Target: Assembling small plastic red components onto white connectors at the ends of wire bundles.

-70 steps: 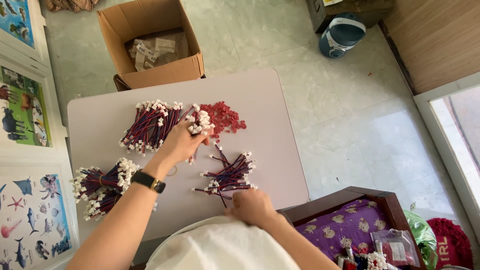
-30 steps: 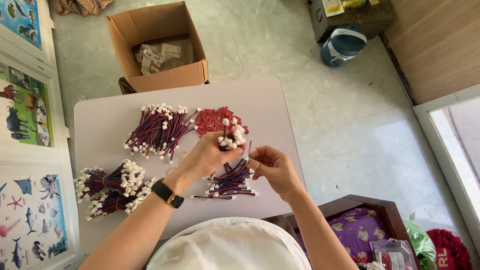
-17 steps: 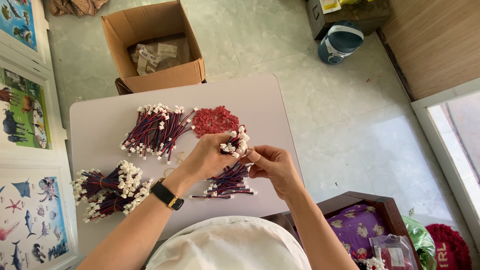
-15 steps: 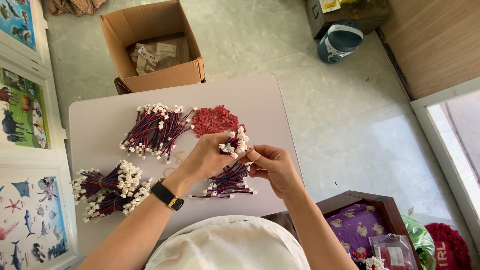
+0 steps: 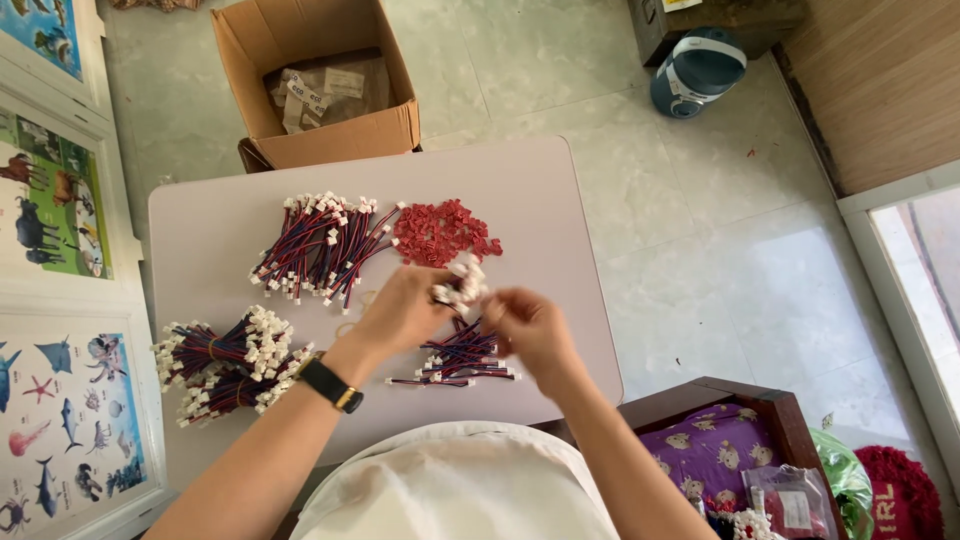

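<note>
Over the pale grey table (image 5: pixel 560 200), the left hand (image 5: pixel 400 312) grips a small bunch of red-and-blue wires with white plug ends (image 5: pixel 458 288) while the right hand (image 5: pixel 528 328) pinches at it, just above a loose wire pile (image 5: pixel 455 360). The step looks like gathering wires into a bundle; next calls for aligning the plugs evenly. Beyond lie a heap of small red plastic connectors (image 5: pixel 440 232) and an open cardboard box (image 5: pixel 320 85).

Bright, even daylight fills the view, strongest at the right, where the pale glazed strip at the wall (image 5: pixel 925 300) is washed out and a soft sheen lies on the grey-green tiled floor (image 5: pixel 760 270). Shadows are faint and short, no more than a thin dark edge under the light rectangular table (image 5: pixel 540 190) and the open brown cardboard box (image 5: pixel 330 130). The right hand (image 5: pixel 530 335) is smeared by motion blur, while the left hand (image 5: pixel 405 310) and the surroundings stay fairly sharp, and straight lines bend slightly toward the frame edges.
</note>
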